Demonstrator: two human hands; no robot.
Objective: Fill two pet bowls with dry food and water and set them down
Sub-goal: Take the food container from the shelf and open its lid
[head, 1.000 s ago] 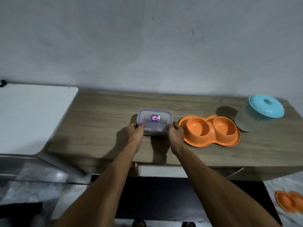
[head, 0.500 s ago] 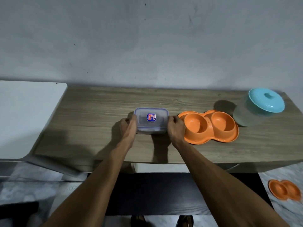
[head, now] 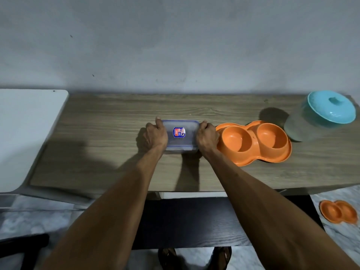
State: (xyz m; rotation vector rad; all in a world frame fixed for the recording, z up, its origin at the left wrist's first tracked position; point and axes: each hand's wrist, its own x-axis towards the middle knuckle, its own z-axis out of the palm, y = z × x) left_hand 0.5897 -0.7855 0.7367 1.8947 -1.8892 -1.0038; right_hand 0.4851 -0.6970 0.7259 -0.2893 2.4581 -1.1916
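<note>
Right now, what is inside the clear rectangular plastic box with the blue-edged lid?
The clear rectangular plastic box is closed, with the left hand and right hand on its ends. Its lid sticker shows; the contents cannot be made out through the plastic.

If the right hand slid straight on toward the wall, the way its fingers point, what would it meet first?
Nothing on the table, it seems: beyond the right hand, gripping the container, lies bare wooden table, then the wall. Depth is uncertain.

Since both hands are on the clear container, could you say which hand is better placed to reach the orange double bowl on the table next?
Right. The right hand sits beside the orange double bowl; the left hand is across the clear container.
</note>
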